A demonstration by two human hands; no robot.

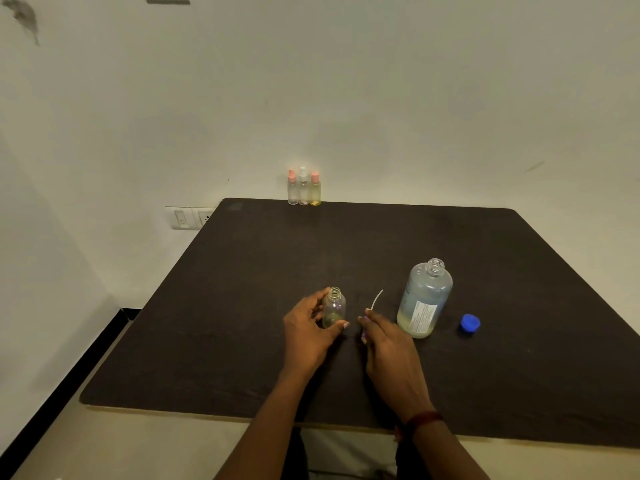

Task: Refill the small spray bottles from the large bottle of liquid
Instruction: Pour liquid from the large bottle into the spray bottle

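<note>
The left hand curls round a small bottle standing upright on the dark table, thumb at the near side and fingers behind it. The bottle's threaded neck is uncovered and a little yellowish liquid sits at its bottom. Just to its right, the right hand pinches a spray head, mostly hidden by the fingers, with its thin white dip tube sticking up and away. A dark red band circles that wrist.

The right hand and tube lie between the small bottle and the large bottle, which stands further right, uncapped, with a label facing near and pale liquid low inside. Its blue cap rests on the table just right of it. At the far edge, against the wall, three small spray bottles stand touching in a row, two with pink tops. A switch plate sits on the wall left of the table.
</note>
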